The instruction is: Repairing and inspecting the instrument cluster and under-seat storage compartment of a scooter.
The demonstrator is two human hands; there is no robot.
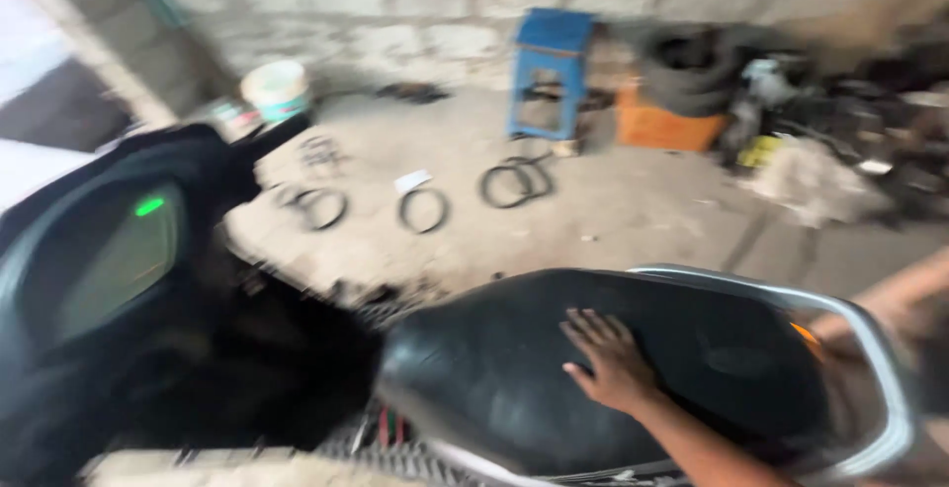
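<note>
A black scooter stands side-on in front of me, and the whole view is blurred by motion. My left hand [608, 360] lies flat, palm down and fingers spread, on the black seat [494, 368]. My right forearm comes in from the right edge, and my right hand [840, 334] is at the silver rear grab rail [870, 349], next to an orange tail light. Blur and the rail hide its fingers, so its grip does not show. The scooter's front panel and dashboard [119, 260], with a small green light, fill the left side.
Beyond the scooter, several black rubber rings [425, 208] lie on the concrete floor. A blue plastic stool [549, 72], a white bucket [277, 89], an orange crate [667, 123] with tyres on it and a heap of parts stand along the block wall.
</note>
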